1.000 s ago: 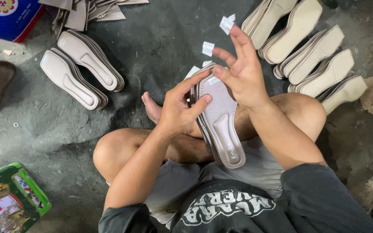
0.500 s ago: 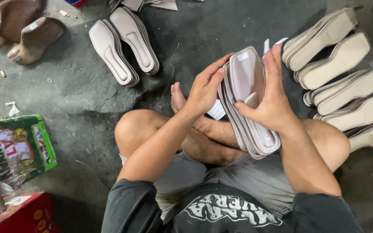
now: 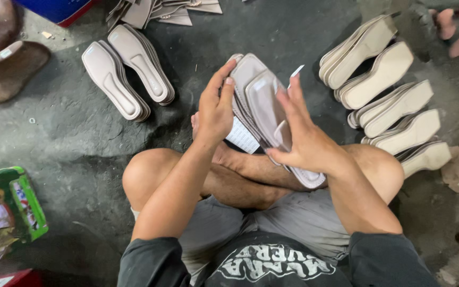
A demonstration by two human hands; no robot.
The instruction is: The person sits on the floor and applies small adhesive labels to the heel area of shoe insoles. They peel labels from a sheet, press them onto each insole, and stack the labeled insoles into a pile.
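Both hands grasp a stack of grey insoles (image 3: 264,101). The left hand (image 3: 216,109) steadies its edge; the right hand (image 3: 304,141) grips across it. Its long axis runs diagonally, toes pointing up-left.

A small shoemaking workshop: a bare, stained concrete floor (image 3: 81,133) strewn with stacked pale insoles (image 3: 126,72), rows of wedge soles (image 3: 389,95) and brown shoe uppers (image 3: 6,66).
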